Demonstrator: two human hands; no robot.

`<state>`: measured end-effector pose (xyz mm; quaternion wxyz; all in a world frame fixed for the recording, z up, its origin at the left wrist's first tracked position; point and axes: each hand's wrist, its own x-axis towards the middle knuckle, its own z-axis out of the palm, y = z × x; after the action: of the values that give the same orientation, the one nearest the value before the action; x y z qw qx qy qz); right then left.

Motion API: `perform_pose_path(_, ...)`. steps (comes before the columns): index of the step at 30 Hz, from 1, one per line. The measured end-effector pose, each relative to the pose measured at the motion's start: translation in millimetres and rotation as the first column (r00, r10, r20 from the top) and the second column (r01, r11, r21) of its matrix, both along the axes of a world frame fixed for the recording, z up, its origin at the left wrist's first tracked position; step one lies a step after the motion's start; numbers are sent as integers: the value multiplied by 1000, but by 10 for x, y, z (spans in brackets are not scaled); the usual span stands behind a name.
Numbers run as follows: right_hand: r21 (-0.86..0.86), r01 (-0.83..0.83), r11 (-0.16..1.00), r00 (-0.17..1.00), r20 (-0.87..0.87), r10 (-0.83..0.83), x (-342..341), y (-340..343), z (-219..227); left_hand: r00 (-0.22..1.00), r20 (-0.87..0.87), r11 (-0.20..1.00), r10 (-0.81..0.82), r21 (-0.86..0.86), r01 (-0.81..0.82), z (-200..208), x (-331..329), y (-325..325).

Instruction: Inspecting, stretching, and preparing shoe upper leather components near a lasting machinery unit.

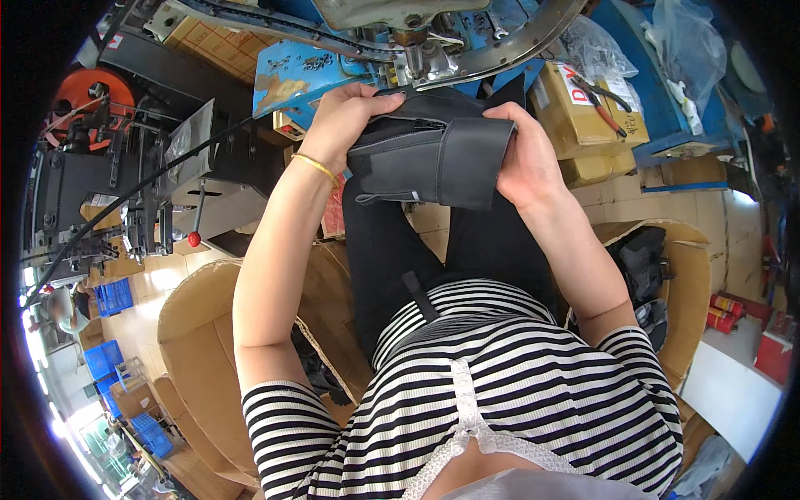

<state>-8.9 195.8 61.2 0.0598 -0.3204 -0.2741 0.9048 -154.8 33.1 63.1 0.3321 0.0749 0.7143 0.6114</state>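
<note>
Both of my hands hold a black, stitched, bag-like piece (400, 162) with a zipper and a wide flap, just below the head of a machine (412, 58). My left hand (350, 117) pinches its far left edge between thumb and fingers. On the right side, my right hand (527, 158) grips the edge by the flap, thumb on top and fingers partly hidden behind. The far edge of the piece lies close under the machine's metal tip; whether they touch I cannot tell.
A blue machine plate (296, 71) lies to the far left. Pliers with red handles (602, 107) rest on a cardboard box (575, 125) at the right. Large open cartons (200, 333) flank my legs, the right carton (687, 283) holding black pieces. A red-knobbed lever (194, 238) sticks out at left.
</note>
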Motion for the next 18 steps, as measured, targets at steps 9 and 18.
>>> perform_pose_path(9, 6, -12, 1000, 1000, -11, 12, 6, -56, -70, 995, -67, 992, -71, -105, 64, -76, -53, -7)
perform_pose_path(18, 52, -129, 990, 991, -36, 130, 19, 58, -141, 997, -62, 995, -45, -94, 39, -60, -23, -7)
